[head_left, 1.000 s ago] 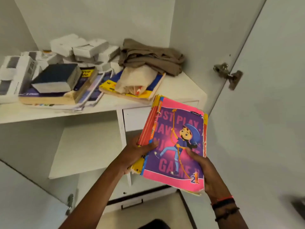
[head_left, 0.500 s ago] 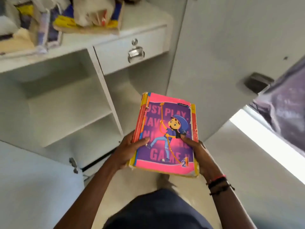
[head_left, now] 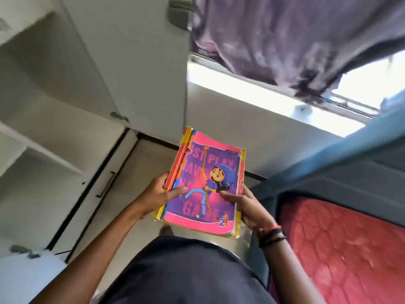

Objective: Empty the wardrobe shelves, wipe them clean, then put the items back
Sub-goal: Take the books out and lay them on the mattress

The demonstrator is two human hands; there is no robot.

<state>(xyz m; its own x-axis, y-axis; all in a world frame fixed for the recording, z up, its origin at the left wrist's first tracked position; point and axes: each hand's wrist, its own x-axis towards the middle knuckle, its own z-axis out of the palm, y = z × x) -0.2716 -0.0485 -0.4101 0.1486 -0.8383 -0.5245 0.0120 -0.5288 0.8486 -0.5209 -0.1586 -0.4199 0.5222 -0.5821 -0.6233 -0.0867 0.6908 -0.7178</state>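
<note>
Beside the white wardrobe (head_left: 65, 102), glossy pink book stack (head_left: 203, 185), left hand (head_left: 157, 196), right hand (head_left: 247, 207) gripping its edges.

A stack of thin books (head_left: 208, 172), topped by a pink-and-purple cartoon cover with red and yellow edges beneath, is held roughly flat above the floor. The left hand (head_left: 157, 196) and right hand (head_left: 247, 207) grip its sides, thumbs on the cover. The white wardrobe shelves (head_left: 43, 154) at the left are bare.

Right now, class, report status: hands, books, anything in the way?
Left hand, right hand both grip book stack. Stack away from shelves, above floor. Bed close on right.
</note>
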